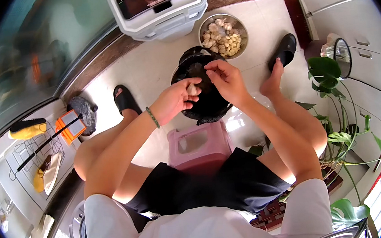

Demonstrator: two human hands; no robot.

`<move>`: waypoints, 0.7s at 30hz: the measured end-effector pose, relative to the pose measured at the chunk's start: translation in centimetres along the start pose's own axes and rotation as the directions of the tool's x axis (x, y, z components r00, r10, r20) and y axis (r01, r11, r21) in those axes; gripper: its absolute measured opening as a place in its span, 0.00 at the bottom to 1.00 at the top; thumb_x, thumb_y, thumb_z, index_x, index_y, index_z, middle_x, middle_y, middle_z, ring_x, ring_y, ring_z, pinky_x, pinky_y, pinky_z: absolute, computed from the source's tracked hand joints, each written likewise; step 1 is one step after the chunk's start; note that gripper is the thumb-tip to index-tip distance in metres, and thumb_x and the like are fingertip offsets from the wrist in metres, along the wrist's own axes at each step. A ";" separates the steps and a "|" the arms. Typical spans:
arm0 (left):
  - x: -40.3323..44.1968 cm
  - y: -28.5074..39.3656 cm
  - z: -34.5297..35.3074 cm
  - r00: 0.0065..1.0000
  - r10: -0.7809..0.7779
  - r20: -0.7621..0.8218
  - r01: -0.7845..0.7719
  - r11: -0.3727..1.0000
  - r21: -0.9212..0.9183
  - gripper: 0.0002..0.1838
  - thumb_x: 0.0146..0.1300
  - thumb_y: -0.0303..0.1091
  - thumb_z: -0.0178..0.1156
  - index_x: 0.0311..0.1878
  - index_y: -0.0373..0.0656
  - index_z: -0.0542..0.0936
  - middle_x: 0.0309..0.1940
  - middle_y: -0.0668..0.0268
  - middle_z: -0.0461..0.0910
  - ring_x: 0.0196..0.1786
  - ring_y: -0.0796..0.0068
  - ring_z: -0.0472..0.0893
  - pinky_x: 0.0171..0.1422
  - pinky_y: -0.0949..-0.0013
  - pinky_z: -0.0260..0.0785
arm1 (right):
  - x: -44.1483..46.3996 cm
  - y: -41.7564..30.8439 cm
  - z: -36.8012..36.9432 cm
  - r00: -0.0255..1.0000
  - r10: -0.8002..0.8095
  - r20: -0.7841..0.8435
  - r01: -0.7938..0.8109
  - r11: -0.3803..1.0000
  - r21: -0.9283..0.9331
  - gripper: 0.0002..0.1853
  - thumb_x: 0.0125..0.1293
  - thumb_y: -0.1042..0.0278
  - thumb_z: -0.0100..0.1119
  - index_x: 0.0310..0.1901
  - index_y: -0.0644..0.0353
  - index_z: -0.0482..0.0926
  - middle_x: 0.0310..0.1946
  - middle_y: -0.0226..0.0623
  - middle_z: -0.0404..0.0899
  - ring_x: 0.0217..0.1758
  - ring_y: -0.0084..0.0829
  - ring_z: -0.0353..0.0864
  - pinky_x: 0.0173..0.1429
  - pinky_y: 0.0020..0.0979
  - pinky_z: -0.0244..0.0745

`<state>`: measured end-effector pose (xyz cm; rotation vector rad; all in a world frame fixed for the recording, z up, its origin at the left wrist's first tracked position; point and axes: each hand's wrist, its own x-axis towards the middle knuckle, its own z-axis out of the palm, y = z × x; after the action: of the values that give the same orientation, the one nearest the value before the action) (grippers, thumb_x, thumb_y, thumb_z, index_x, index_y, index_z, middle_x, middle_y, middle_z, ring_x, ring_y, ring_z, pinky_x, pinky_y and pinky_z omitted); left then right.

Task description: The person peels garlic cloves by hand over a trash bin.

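My left hand [180, 99], with a beaded bracelet at the wrist, is closed around a piece of garlic [192, 89]. It hovers over a bin lined with a black plastic bag [210, 105]. Just to its right, my right hand [228, 81] is above the same bin, thumb and forefinger pinched together. Whatever lies between those fingertips, if anything, is too small to make out. Beyond the bin, a metal bowl [243, 24] holds whole garlic bulbs [215, 29] and peeled cloves [230, 45].
A pink stool [175, 148] stands between my legs. A grey and white container [166, 21] is at the back by the glass door. Potted green plants [327, 74] and white drawers [365, 56] line the right. An orange object [69, 127] and wire rack [29, 154] are left.
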<state>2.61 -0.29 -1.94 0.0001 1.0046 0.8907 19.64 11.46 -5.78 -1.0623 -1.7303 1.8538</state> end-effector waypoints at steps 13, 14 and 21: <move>-2.3 -2.9 1.4 0.954 0.299 0.009 -0.283 0.894 0.347 0.19 0.74 0.37 0.50 0.64 0.42 0.72 0.47 0.74 0.77 0.47 0.84 0.75 0.53 0.76 0.69 | -3.9 -1.7 0.3 0.920 -0.243 0.307 0.273 0.960 -0.060 0.14 0.58 0.83 0.61 0.47 0.62 0.81 0.35 0.30 0.76 0.30 0.19 0.74 0.34 0.20 0.69; -2.4 -3.1 1.7 0.950 0.312 -0.013 -0.286 0.888 0.360 0.19 0.74 0.37 0.51 0.64 0.42 0.73 0.49 0.73 0.77 0.47 0.84 0.75 0.54 0.75 0.69 | -3.9 -1.5 0.2 0.918 -0.254 0.305 0.284 0.957 -0.058 0.15 0.58 0.84 0.61 0.47 0.62 0.80 0.35 0.30 0.76 0.31 0.19 0.75 0.35 0.19 0.69; -2.3 -3.6 2.0 0.935 0.310 -0.170 -0.285 0.946 0.155 0.17 0.72 0.37 0.53 0.61 0.42 0.75 0.44 0.70 0.78 0.43 0.83 0.76 0.50 0.77 0.71 | -4.0 -2.3 0.5 0.989 0.000 0.145 -0.029 0.981 0.193 0.07 0.66 0.72 0.62 0.43 0.65 0.81 0.31 0.28 0.81 0.29 0.14 0.75 0.36 0.19 0.74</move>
<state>5.90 -3.40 -0.54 0.1834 1.2642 1.1171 21.38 8.61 -2.50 -0.8860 -1.5799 2.1063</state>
